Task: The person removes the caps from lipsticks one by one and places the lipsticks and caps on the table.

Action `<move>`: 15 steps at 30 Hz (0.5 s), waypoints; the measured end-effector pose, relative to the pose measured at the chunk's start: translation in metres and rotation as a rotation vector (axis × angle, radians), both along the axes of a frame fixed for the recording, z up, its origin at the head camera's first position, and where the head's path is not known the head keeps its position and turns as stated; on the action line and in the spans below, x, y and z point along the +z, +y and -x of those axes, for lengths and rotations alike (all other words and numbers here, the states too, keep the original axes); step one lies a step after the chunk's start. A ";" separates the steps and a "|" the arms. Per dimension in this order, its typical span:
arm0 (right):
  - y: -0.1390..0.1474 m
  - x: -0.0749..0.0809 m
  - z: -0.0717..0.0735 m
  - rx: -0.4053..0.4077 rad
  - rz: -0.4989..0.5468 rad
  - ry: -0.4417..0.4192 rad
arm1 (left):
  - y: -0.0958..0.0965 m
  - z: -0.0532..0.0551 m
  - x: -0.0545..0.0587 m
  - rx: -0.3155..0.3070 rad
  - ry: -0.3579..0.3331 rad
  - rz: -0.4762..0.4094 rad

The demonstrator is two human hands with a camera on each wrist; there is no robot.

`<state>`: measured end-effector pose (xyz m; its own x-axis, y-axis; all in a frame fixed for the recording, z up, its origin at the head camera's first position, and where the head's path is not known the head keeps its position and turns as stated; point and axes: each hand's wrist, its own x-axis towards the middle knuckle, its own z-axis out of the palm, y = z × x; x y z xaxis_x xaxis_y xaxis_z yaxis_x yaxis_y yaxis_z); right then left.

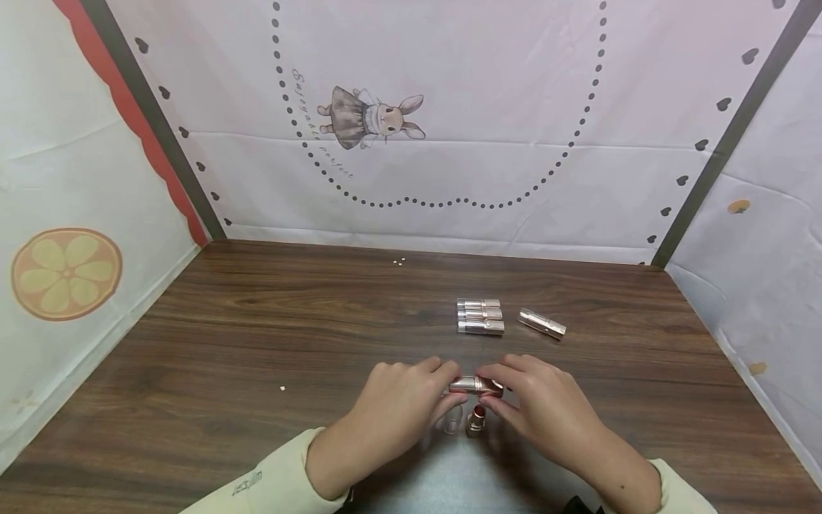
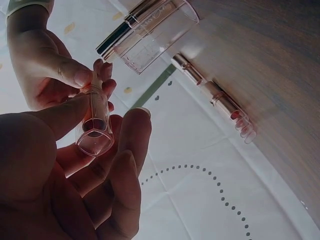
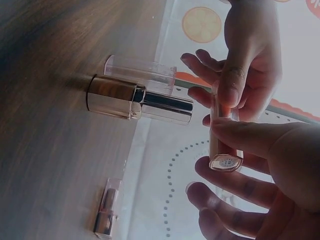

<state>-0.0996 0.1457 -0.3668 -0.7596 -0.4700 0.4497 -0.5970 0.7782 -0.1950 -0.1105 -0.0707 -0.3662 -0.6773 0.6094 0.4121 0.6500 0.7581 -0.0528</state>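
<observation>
Both hands hold one capped lipstick (image 1: pixel 474 385) lengthwise between them, above the near part of the table. My left hand (image 1: pixel 403 394) pinches its clear cap end between thumb and fingers. At the other end, my right hand (image 1: pixel 547 397) pinches the rose-gold base, whose round label shows in the right wrist view. The dark lipstick bullet shows through the cap (image 2: pixel 95 145) in the left wrist view. Just below the hands, an uncapped lipstick (image 1: pixel 477 421) stands upright on the table. Beside it, to the left, stands a loose clear cap (image 1: pixel 452 420).
Three capped lipsticks (image 1: pixel 480 316) lie side by side beyond the hands. Another lipstick (image 1: pixel 542 324) lies slanted to their right. A small white bit (image 1: pixel 282 388) is on the brown wood table (image 1: pixel 308 314) at left. Printed cloth walls (image 1: pixel 449 171) enclose the back and sides.
</observation>
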 end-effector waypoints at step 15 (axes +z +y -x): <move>0.002 0.001 -0.002 0.004 -0.005 -0.026 | 0.000 0.000 -0.001 0.001 -0.036 0.021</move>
<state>-0.0977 0.1474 -0.3656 -0.7692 -0.4750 0.4274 -0.5946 0.7770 -0.2065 -0.1109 -0.0709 -0.3668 -0.6922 0.6170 0.3745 0.6510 0.7578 -0.0452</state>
